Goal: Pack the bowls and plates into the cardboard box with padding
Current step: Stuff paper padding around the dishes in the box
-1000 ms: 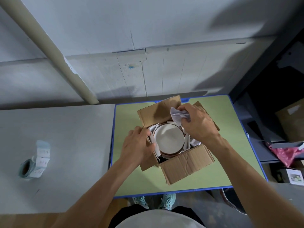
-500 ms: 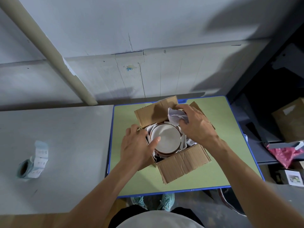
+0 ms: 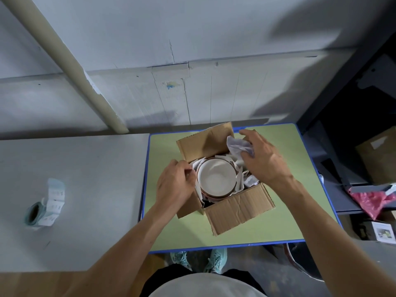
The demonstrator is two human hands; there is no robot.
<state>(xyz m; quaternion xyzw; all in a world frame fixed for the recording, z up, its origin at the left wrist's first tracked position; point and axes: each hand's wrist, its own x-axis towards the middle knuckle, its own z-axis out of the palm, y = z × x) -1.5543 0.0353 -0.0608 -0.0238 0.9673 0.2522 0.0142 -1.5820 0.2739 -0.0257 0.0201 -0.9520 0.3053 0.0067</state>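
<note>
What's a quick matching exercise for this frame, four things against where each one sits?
Things:
1. bowl
2. crumpled paper
3. roll of labels
4. cardboard box

Places:
A. on the grey table, far left
B. held in the right hand
C. on the green desk, flaps open
D. inside the box, paper packed around it

Pairs: 1-D, 2-B, 3-A, 4-C
</note>
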